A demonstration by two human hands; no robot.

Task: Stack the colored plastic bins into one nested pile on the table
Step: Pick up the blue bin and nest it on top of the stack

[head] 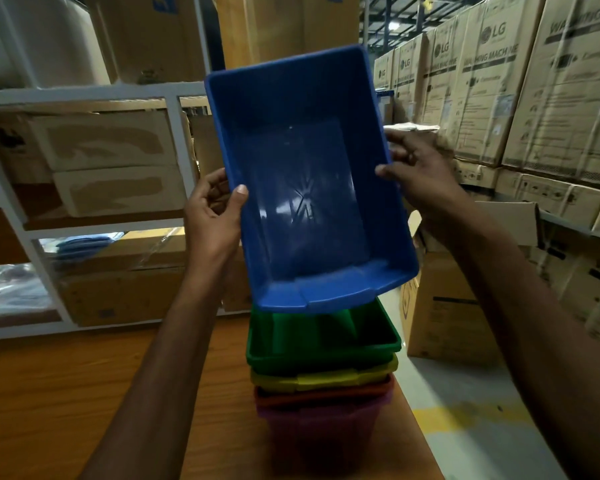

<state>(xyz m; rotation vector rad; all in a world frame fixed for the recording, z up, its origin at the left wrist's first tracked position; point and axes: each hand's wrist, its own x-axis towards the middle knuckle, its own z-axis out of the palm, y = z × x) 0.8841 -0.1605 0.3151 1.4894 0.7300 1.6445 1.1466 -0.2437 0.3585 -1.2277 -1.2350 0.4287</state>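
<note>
Blue bin [302,188] was the biggest thing in view: a smooth, glossy plastic rectangle with a thick rolled rim and sloped walls. It was tipped so the open side faced me, up in the air over the pile. Couldn't tell if its near edge touched the green bin [323,344]. Under green sat the yellow bin [326,377], the red bin [326,393] and the purple bin [319,434], all nested.

Left hand [212,216] was clamped on the left rim, thumb inside and fingers behind. Right hand [420,174] pinched the right rim the same way.

The pile stood by the right edge of a wood-grain table [84,393]. There was a white metal rack [84,93] on the far left and tall cardboard boxes [534,81] on the right, above a grey concrete floor [465,386].
</note>
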